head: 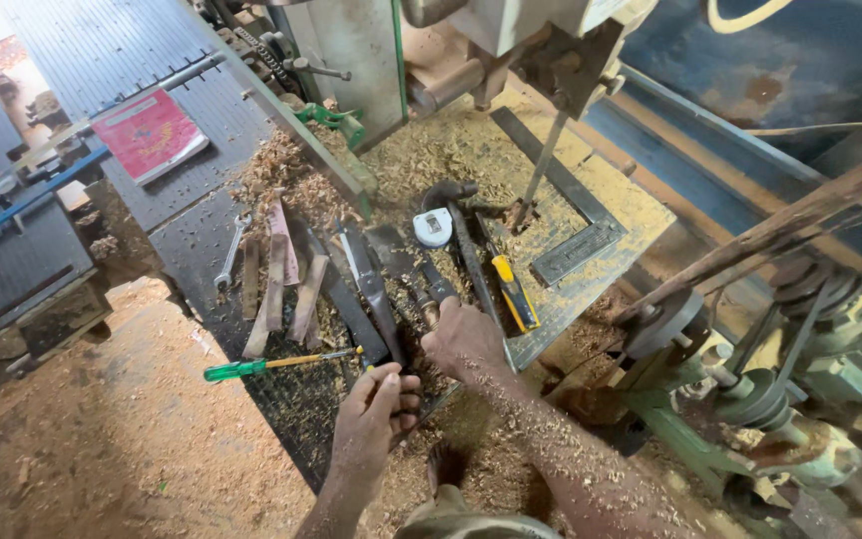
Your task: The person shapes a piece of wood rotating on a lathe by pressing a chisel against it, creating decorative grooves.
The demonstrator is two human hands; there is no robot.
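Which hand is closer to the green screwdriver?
Left. The left hand sits just below the tip end of the green screwdriver, near its shaft. The right hand is farther off to the right, among the dark tools.

A sawdust-strewn metal machine table [202,250] carries a spanner [230,252], screwdriver [276,364] and red booklet [150,133].

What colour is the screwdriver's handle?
Green, on the screwdriver near the left hand, head view.
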